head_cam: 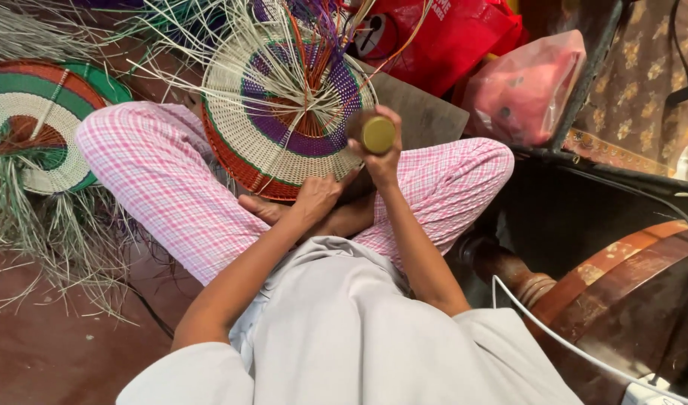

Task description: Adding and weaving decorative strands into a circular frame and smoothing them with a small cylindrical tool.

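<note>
A round woven piece (284,112) in cream, purple, green and orange stands tilted on my crossed legs in pink checked trousers (164,180), with loose strands sticking up from its middle. My left hand (318,196) rests against its lower rim. My right hand (380,154) grips a wooden-handled tool with a round brass-coloured end (377,134), held at the piece's right edge.
A second round woven piece (36,127) in green, red and cream lies at the left on loose straw (59,232). Red bag (449,37) and pink plastic bag (528,86) sit behind. Round wooden furniture (621,285) and a white cable (554,337) are at the right.
</note>
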